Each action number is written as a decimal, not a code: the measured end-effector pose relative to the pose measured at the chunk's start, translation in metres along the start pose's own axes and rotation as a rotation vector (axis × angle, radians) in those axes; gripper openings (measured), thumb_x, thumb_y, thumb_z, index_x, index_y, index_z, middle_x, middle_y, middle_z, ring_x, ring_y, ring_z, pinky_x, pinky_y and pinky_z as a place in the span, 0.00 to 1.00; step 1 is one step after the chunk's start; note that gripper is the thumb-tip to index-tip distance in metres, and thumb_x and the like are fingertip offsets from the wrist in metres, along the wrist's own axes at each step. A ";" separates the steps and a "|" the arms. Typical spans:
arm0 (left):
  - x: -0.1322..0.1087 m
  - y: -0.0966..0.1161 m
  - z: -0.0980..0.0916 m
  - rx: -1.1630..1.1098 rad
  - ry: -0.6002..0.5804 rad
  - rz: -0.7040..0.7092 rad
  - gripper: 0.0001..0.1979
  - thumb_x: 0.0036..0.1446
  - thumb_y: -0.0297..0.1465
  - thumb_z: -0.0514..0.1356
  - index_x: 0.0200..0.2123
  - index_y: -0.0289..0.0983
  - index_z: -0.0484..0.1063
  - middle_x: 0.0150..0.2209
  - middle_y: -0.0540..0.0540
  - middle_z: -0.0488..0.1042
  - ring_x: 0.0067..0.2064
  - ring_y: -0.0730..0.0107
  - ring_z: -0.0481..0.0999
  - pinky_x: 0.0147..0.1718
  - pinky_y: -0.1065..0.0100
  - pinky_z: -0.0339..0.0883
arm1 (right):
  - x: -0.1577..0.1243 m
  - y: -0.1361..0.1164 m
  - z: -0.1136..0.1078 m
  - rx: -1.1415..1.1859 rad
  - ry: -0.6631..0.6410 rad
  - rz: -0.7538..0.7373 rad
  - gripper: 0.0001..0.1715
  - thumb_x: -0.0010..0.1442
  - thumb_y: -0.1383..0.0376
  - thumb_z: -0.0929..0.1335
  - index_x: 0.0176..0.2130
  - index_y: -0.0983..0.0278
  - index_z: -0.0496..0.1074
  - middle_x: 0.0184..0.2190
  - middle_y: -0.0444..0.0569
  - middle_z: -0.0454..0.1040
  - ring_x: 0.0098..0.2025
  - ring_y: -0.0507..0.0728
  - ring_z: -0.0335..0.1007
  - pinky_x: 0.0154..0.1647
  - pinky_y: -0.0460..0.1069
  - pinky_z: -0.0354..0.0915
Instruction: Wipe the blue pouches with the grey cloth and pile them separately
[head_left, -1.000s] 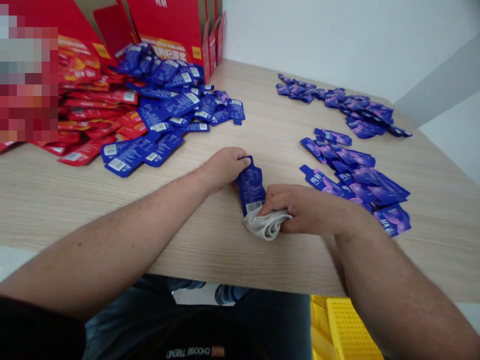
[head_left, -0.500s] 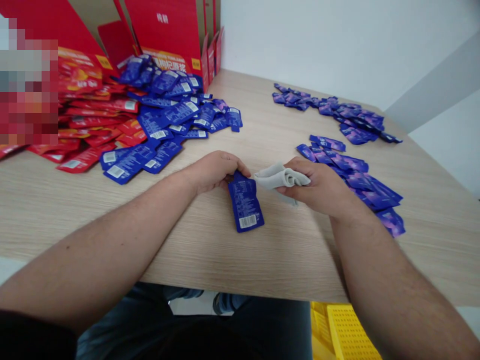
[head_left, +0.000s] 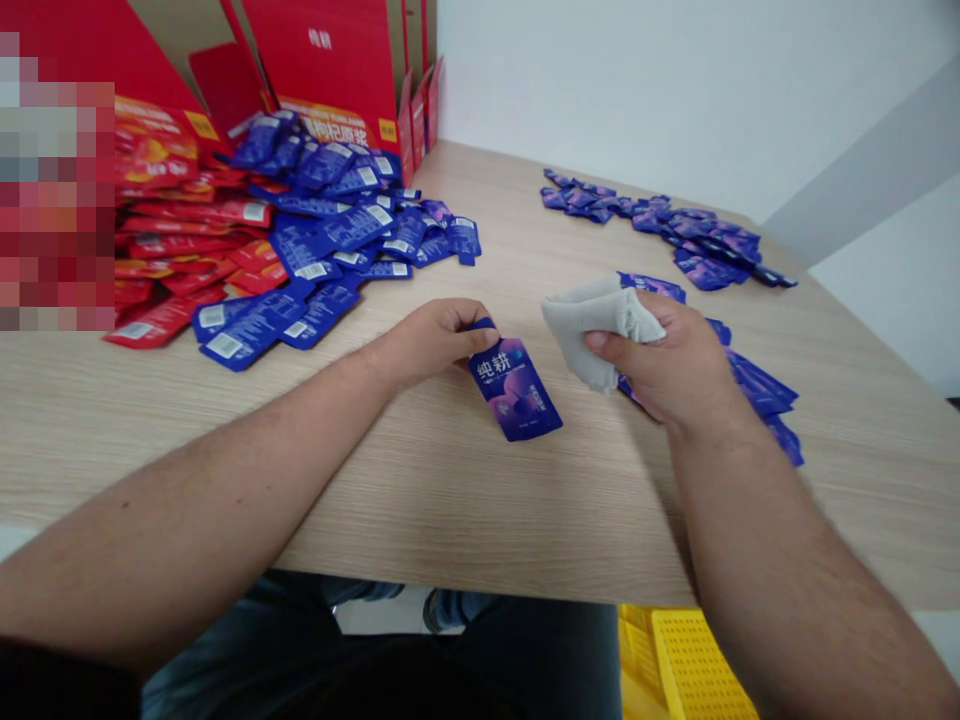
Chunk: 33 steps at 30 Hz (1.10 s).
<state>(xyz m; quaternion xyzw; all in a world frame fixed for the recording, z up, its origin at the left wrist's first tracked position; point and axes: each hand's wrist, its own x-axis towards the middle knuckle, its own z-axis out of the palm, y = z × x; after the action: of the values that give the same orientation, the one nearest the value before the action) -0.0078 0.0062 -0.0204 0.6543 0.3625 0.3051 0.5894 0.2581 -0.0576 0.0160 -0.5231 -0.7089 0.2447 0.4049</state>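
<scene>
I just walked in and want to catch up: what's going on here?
A person is at a light wood table. Their left hand pinches the top of a glossy blue-purple sachet lying face up. Their right hand grips a folded grey cloth, apart from the sachet. Loose blue sachets and red sachets lie heaped beyond.

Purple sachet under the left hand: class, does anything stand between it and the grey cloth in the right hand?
Nothing visible does. Only open space above the wooden tabletop separates the purple sachet from the grey cloth in the right hand; the left hand pinches the sachet's top end.
</scene>
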 end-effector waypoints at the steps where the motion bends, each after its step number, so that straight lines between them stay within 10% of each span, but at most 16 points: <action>1: -0.001 0.001 0.002 -0.007 -0.004 -0.036 0.06 0.59 0.30 0.63 0.30 0.36 0.72 0.27 0.50 0.75 0.26 0.75 0.74 0.28 0.72 0.69 | -0.001 -0.001 -0.001 0.013 0.016 -0.012 0.14 0.59 0.57 0.74 0.44 0.59 0.78 0.37 0.47 0.79 0.36 0.60 0.75 0.36 0.56 0.71; 9: 0.000 0.005 0.019 0.207 0.020 -0.153 0.06 0.57 0.26 0.62 0.27 0.36 0.75 0.20 0.53 0.72 0.20 0.77 0.67 0.20 0.75 0.58 | -0.010 -0.020 0.037 -0.277 -0.251 -0.329 0.21 0.53 0.73 0.72 0.46 0.58 0.81 0.39 0.50 0.75 0.43 0.60 0.72 0.45 0.54 0.70; 15: 0.003 -0.001 0.019 0.171 0.131 -0.165 0.08 0.60 0.28 0.61 0.28 0.36 0.72 0.20 0.53 0.71 0.20 0.76 0.67 0.19 0.73 0.59 | -0.015 -0.037 0.033 -0.146 -0.868 -0.287 0.22 0.53 0.78 0.71 0.44 0.57 0.81 0.38 0.45 0.75 0.41 0.54 0.73 0.44 0.49 0.70; 22: 0.002 0.002 0.019 0.250 0.084 -0.128 0.09 0.59 0.30 0.62 0.26 0.36 0.72 0.20 0.53 0.70 0.21 0.76 0.66 0.21 0.72 0.56 | -0.010 -0.029 0.035 -0.201 -0.335 -0.282 0.19 0.54 0.74 0.72 0.46 0.59 0.80 0.38 0.48 0.75 0.43 0.58 0.71 0.44 0.52 0.68; 28: 0.005 -0.004 0.017 0.322 0.155 -0.094 0.06 0.57 0.30 0.62 0.28 0.36 0.75 0.23 0.51 0.73 0.24 0.75 0.68 0.24 0.71 0.58 | -0.015 -0.037 0.034 -0.130 -0.897 -0.275 0.21 0.53 0.78 0.71 0.43 0.58 0.81 0.39 0.45 0.76 0.42 0.54 0.73 0.46 0.49 0.68; 33: 0.005 -0.004 0.019 0.222 0.136 -0.097 0.07 0.56 0.29 0.63 0.26 0.36 0.74 0.21 0.52 0.71 0.23 0.76 0.65 0.23 0.72 0.55 | -0.012 -0.031 0.033 -0.116 -0.461 -0.267 0.16 0.58 0.70 0.72 0.46 0.60 0.80 0.37 0.47 0.75 0.41 0.56 0.70 0.43 0.50 0.66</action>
<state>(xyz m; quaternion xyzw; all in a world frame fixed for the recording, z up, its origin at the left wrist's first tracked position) 0.0101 0.0005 -0.0268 0.6749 0.4647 0.2778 0.5014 0.2156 -0.0769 0.0179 -0.3776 -0.8579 0.2608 0.2310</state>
